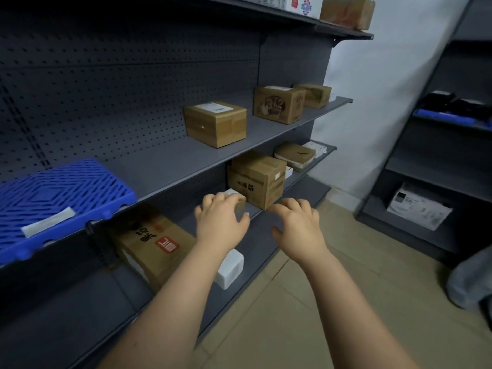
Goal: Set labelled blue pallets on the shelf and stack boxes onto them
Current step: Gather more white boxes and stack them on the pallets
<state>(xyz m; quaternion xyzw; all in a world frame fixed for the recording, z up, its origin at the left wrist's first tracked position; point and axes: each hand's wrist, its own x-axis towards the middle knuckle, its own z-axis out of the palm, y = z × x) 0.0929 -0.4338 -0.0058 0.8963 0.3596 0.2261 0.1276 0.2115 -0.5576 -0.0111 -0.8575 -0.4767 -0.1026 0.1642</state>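
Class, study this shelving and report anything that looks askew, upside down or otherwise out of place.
Two brown cartons appear to show inverted print, so they look upside down: the tilted carton below the blue pallet, and the tall carton further right. The pallet also seems to overhang its shelf's front edge slightly.

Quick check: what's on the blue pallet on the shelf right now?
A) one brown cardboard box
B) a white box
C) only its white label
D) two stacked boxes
C: the blue pallet carries only its white label; the nearest cardboard box stands on the bare shelf to its right, and the left hand curls over a small box one shelf lower.
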